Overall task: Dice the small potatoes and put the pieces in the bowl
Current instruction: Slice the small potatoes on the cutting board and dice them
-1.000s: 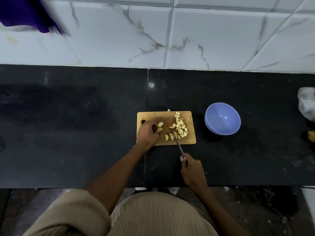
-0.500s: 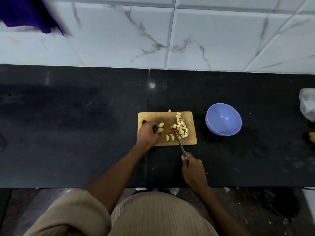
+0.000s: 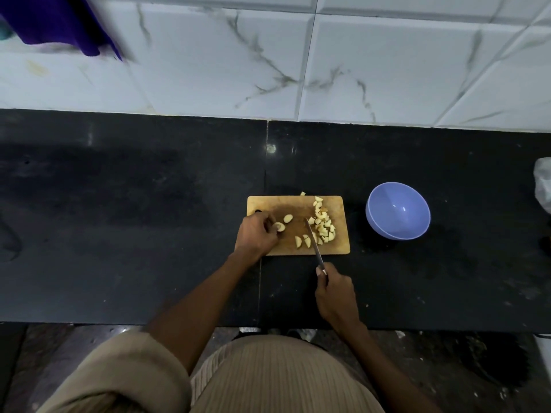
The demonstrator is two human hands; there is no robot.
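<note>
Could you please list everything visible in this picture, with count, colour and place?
Cutting board: one, light wood, centre of the counter.
Diced potato pieces: a pile, pale yellow, right part of the board.
Larger potato pieces: about four, pale yellow, middle of the board.
Stray piece: one, pale yellow, at the board's far edge.
Knife: one, metal blade, over the board beside the pile.
Bowl: one, lavender blue, right of the board, no pieces inside.
Counter: one, black.
Wall tiles: white, marbled, behind.
Cloth: one, purple, top left.
Plastic bag: one, whitish, right edge.
Left hand: holds a potato piece on the board.
Right hand: grips the knife handle.
</note>
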